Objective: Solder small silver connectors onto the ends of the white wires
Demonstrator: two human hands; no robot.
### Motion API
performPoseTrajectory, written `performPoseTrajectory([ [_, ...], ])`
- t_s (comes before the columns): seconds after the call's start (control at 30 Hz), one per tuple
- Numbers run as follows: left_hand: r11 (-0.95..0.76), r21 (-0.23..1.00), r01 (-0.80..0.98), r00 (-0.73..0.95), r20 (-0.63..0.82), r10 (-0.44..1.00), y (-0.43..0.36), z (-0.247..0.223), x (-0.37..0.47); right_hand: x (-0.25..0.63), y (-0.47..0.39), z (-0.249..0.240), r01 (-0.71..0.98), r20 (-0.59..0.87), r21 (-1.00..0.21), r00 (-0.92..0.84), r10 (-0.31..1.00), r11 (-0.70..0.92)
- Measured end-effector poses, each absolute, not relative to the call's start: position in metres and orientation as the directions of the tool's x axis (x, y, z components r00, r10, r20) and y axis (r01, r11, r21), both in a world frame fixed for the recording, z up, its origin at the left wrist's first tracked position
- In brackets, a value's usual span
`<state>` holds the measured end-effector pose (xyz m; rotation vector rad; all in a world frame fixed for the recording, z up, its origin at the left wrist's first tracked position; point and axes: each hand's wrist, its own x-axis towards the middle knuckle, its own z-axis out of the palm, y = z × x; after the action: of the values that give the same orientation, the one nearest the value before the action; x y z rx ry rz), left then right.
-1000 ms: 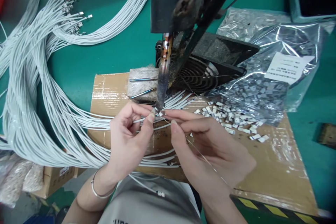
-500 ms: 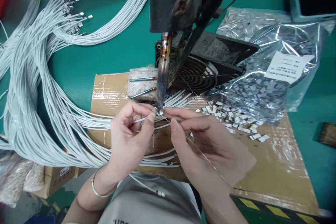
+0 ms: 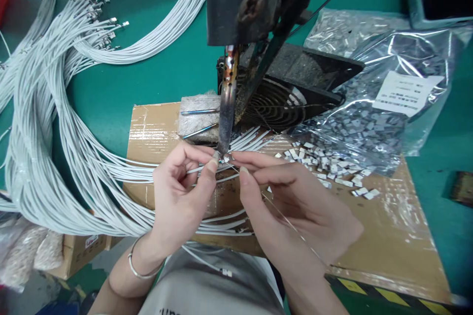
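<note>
My left hand (image 3: 185,194) is closed, its thumb and index finger pinching the end of a white cable (image 3: 192,171). My right hand (image 3: 295,202) pinches a thin solder wire (image 3: 284,216), which trails back under the wrist. Both sets of fingertips meet just below the dark tip of a soldering iron (image 3: 227,103), mounted pointing down. A small shiny metal piece (image 3: 226,158) shows between the fingertips at the iron's tip; the fingers partly hide it. Further white cables (image 3: 140,172) lie behind and beneath my left hand.
A black fan (image 3: 277,103) stands behind the iron, beside a wrapped block (image 3: 197,103) carrying two thin metal rods. Small metal shells (image 3: 332,165) lie scattered on the cardboard (image 3: 388,236), near a plastic bag (image 3: 424,103) of them. Thick cable bundles (image 3: 33,147) cover the left side.
The view has shifted very slightly, so the iron appears a little further left. Both hands keep their pinch at the iron's tip with hardly any movement.
</note>
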<state>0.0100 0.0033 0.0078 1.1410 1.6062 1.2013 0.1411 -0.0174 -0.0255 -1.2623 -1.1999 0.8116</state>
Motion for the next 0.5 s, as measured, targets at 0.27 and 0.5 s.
performPoseTrajectory([
  [0.27, 0.118, 0.977, 0.179, -0.251, -0.07, 0.965, 0.0029, 0.004, 0.0082, 0.1412, -0.0189, -0.0289, 0.104, 0.183, -0.981, 0.224, 0.957, 0.164],
  [0.5, 0.129, 0.978, 0.164, -0.251, -0.085, 0.964, 0.0031, 0.005, 0.0087, 0.1429, -0.0196, -0.0294, 0.129, 0.183, -0.979, 0.213, 0.96, 0.158],
])
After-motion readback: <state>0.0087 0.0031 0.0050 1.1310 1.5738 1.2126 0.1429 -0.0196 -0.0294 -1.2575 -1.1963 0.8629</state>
